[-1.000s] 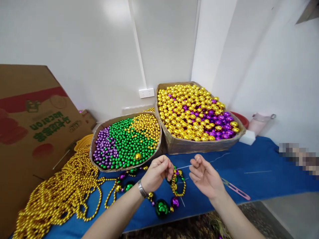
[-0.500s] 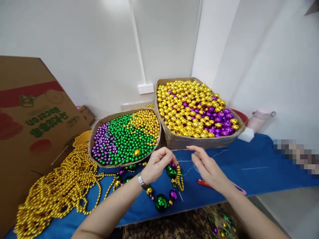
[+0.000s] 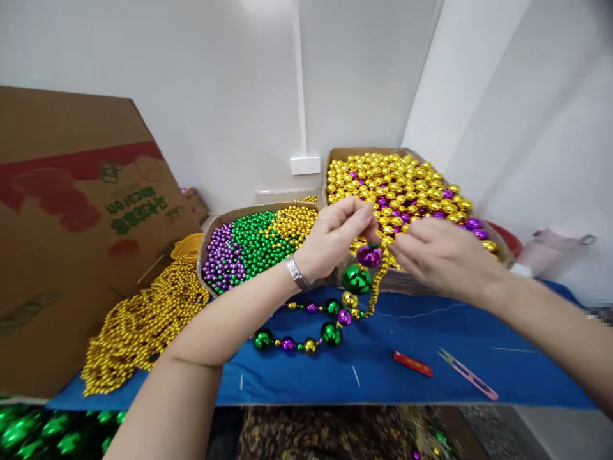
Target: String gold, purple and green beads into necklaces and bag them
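Observation:
Raised in front of the gold bead box, my left hand [image 3: 338, 236] wears a metal-band watch and pinches the top of a bead necklace [image 3: 357, 279]. Large green, purple and gold beads hang below its fingers, and the rest of the necklace trails onto the blue cloth. My right hand [image 3: 438, 252] is close beside it, fingers pinched together at the upper end of a small gold bead strand [image 3: 378, 284] that belongs to the hanging part. The fingertips partly hide where the strand and necklace meet.
A box of small purple, green and gold beads [image 3: 253, 246] stands behind, next to a box of larger gold and purple beads [image 3: 407, 185]. Gold bead strands [image 3: 153, 319] pile at left beside a carton [image 3: 62, 255]. Pink thread snips [image 3: 469, 375] and a red packet [image 3: 412, 364] lie on the blue cloth [image 3: 316, 383].
Both hands have risen and come together, lifting the necklace end. My right hand has gone from open and apart to pinching at the gold strand. The view has shifted left.

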`<state>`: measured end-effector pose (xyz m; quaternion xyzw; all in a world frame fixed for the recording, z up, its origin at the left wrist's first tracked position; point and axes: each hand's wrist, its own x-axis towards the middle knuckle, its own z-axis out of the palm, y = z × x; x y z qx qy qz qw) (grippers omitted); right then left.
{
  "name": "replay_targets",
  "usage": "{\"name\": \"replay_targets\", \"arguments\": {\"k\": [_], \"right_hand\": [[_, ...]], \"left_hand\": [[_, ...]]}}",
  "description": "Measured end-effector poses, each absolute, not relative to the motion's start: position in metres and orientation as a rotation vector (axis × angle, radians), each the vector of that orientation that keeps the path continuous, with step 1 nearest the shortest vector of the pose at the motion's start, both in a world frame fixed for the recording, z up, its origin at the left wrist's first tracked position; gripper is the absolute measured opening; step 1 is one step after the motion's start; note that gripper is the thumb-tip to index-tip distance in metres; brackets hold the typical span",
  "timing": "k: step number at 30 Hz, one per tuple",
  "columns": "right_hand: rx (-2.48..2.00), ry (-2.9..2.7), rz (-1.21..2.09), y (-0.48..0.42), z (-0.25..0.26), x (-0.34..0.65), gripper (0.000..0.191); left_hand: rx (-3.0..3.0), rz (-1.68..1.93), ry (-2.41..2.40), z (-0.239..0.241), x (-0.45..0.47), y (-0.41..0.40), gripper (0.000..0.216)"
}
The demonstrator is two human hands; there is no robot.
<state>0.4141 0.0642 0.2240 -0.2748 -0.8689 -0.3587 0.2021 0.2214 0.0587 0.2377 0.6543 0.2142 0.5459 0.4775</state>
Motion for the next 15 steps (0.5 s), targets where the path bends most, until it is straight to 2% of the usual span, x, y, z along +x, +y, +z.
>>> {"name": "replay_targets", "arguments": {"k": [10, 15], "right_hand": [[-0.777, -2.288, -1.035, 0.072, 0.312, 0.393, 0.037], [-0.837, -2.263, -1.108, 0.072, 0.336, 0.389, 0.036]], "left_hand": [[1.641, 1.654, 0.615, 0.322, 0.220, 0.047, 0.025], [1.669, 1.708, 0.639, 0.342, 0.213, 0.041, 0.031]]}}
